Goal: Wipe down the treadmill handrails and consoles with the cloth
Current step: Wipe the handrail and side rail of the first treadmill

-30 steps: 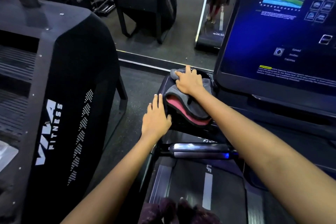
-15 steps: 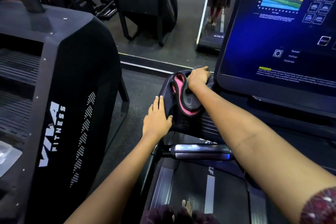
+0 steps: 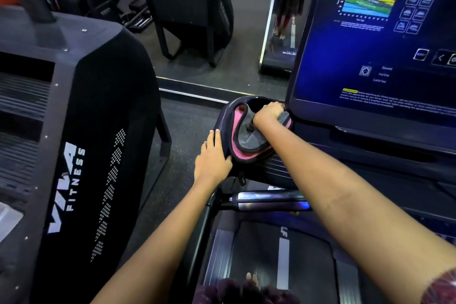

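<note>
Right arm: bare, reaching from 4 o'clock up to the console's left corner; a patterned maroon sleeve shows at the frame's lower right edge.
Right hand (image 3: 267, 113): knuckles up, fingers curled down into the pocket; its grip is closed round the bunched cloth.
Left arm: bare, running from 7 o'clock toward the centre.
Left hand (image 3: 212, 159): flat, fingers straight and together, grip slack and holding nothing; palm rests against the outer left wall of the cup holder, thumb hooked over its near edge.
Neighbouring machine (image 3: 74, 143): fills 9 o'clock; matte black rounded housing, ribbed grey steps, white "VIVA FITNESS" lettering and dotted arrows.
Console screen (image 3: 370, 57): at 2 o'clock, glossy dark bezel, blue display with a coloured band chart, icons and small text.
Floor (image 3: 187, 118): dark speckled rubber, between the two machines.
Mirror (image 3: 246, 32): at 12 o'clock, reflecting gym gear and a treadmill deck.
Treadmill deck (image 3: 259, 254): at 6 o'clock, dark belt with grey side strips.
Cup holder (image 3: 228, 111): rounded glossy dark pocket just left of the screen, centre frame.
Handrail (image 3: 266, 201): short shiny metal bar at 5 o'clock, under the right forearm, blue glow at its right end.
Cloth (image 3: 243, 136): soft grey with pink underside and black trim, folded, draped in the cup holder under the right hand.
</note>
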A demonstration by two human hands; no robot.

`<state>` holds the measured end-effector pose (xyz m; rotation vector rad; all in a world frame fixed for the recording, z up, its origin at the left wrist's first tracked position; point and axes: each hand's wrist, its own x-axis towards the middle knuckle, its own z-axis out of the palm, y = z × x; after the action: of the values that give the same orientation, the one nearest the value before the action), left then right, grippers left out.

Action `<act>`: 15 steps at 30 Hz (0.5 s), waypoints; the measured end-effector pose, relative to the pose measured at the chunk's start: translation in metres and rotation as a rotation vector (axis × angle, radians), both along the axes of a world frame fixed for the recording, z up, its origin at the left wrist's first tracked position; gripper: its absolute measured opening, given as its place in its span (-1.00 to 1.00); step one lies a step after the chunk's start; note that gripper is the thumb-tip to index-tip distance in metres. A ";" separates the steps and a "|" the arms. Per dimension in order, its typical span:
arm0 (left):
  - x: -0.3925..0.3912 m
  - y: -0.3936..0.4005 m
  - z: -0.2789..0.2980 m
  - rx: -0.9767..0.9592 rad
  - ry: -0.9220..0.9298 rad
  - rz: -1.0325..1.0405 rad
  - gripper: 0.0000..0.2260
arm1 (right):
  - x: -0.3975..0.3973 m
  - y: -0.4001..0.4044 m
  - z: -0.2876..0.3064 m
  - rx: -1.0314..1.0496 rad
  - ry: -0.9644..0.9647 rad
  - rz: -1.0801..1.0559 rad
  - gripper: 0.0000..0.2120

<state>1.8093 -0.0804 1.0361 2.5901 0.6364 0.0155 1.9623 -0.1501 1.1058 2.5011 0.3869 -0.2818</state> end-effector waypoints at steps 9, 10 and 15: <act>-0.002 0.003 -0.001 -0.007 -0.004 -0.016 -0.25 | -0.027 -0.006 0.005 0.274 0.060 -0.117 -0.57; -0.001 0.003 -0.002 0.001 -0.010 -0.013 -0.29 | -0.031 -0.009 0.003 0.294 0.053 -0.116 -0.60; 0.001 0.004 -0.004 0.032 0.000 -0.007 -0.40 | -0.060 -0.035 -0.005 0.432 -0.008 -0.053 -0.67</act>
<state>1.8103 -0.0763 1.0320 2.6226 0.6323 0.0243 1.9019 -0.1846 1.1012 2.9386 0.4133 -0.2271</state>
